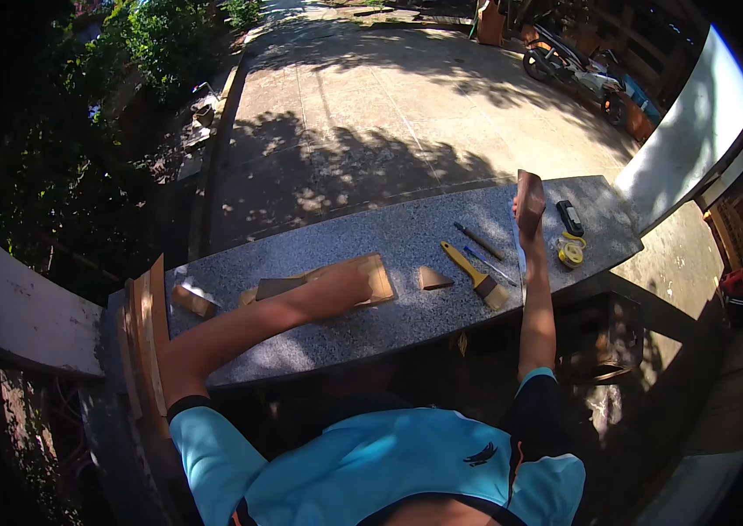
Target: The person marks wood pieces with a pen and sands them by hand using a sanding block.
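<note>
My left hand (345,282) rests on a flat light wooden board (378,277) on the grey speckled counter; its fingers do not show clearly. A grey-brown flat piece (275,287) lies by the board's left part, partly behind my forearm. Over the counter's far edge, my right hand (519,210) is closed round a brown block (530,195). Between the hands lie a small wooden wedge (433,278), a yellow-handled brush (476,279), a blue pen (487,265) and a dark marker-like tool (478,241).
A black device (569,216) and a yellow tape roll (570,254) lie at the counter's (424,219) right. Wooden strips (150,333) and a small wood block (193,302) are at its left end. A motorcycle (577,72) stands beyond, on the paved yard (345,114).
</note>
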Motion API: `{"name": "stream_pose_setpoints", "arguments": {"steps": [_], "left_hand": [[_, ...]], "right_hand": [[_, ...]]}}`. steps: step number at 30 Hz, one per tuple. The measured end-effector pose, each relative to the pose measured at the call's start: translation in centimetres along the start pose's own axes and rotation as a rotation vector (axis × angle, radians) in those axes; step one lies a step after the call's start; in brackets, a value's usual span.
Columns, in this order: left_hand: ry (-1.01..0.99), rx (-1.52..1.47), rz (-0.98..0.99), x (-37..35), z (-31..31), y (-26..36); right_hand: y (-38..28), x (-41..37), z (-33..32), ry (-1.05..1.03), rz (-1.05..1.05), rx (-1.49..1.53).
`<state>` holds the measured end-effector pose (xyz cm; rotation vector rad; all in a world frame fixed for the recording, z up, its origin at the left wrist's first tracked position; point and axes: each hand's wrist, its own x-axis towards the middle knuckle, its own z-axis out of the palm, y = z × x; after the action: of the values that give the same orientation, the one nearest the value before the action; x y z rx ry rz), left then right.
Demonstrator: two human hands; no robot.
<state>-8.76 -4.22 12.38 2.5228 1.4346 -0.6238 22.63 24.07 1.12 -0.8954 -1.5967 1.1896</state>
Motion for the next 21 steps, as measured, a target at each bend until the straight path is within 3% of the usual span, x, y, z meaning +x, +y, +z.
{"name": "stream_pose_setpoints", "arguments": {"steps": [4,6,9,10,13,15,18,21], "left_hand": [[0.295,-0.243,-0.114,-5.9,-3.8,-3.1],[0.402,-0.284,-0.25,-8.6,-5.2,-4.1],[0.709,-0.616,-0.222,-10.6,-3.9,-6.2],[0.767,-0.65,-0.307,-11.0,-3.7,-6.0],[0.938,-0.736,-0.418,-10.2,-1.6,-5.7],[1.025,-0.695,-0.422,-9.0,0.2,-5.2],[1.163,-0.685,-0.412,-7.6,1.9,-4.6],[1.271,-0.801,-0.393,-6.9,2.7,-4.3]], "right_hand": [[-1.7,-1.3,3.9,-0.265,0.077,-0.066],[-3.8,-3.1,7.6,-0.378,0.042,-0.058],[-6.2,-5.5,14.5,-0.545,-0.067,-0.05],[-6.8,-5.8,16.7,-0.59,-0.103,-0.047],[-8.1,-7.1,23.3,-0.667,-0.069,-0.076],[-10.3,-8.3,26.2,-0.702,0.171,-0.143],[-8.6,-8.4,28.8,-0.84,-0.024,-0.163],[-10.3,-9.4,29.2,-0.825,0.139,-0.211]]}}
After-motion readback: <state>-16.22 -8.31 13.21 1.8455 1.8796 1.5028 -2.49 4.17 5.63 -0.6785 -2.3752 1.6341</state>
